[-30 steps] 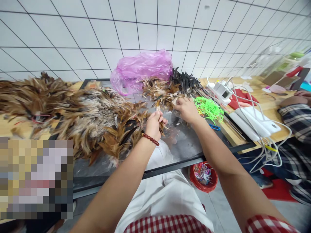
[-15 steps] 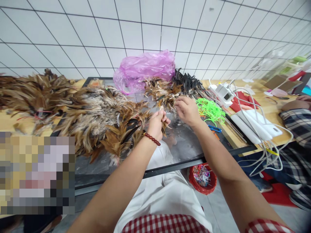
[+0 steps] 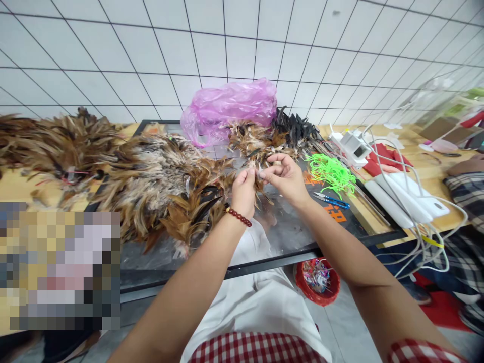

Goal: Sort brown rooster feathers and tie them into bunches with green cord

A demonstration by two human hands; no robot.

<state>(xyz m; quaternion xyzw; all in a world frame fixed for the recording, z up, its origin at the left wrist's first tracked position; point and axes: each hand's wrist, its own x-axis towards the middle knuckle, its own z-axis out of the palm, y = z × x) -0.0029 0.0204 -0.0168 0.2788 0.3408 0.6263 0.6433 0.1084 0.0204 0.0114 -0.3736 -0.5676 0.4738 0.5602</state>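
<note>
My left hand (image 3: 244,192), with a beaded bracelet at the wrist, is closed in a pinch on a small bunch of brown feathers (image 3: 258,195) that hangs partly behind the fingers. Close beside it, the thumb and forefinger of my right hand (image 3: 288,180) meet at the pale ends by the left fingertips; whatever is between them is too small to make out. Left of my hands spreads a large heap of brown and cream feathers (image 3: 151,174). Behind them lies a smaller brown feather pile (image 3: 253,140), next to black feathers (image 3: 297,126).
A pink plastic bag (image 3: 234,103) lies against the tiled wall. To the right are bright green cords (image 3: 330,173), blue thread snips (image 3: 333,200), white devices with cables (image 3: 408,194) and red cloth (image 3: 387,159). Below the table edge stands a red basket (image 3: 317,297). A person's plaid sleeve (image 3: 465,186) shows at far right.
My right hand has moved left, bringing its thumb and forefinger to the left fingertips. The blue snips, partly covered by my right arm before, now show more fully. The view has shifted slightly.
</note>
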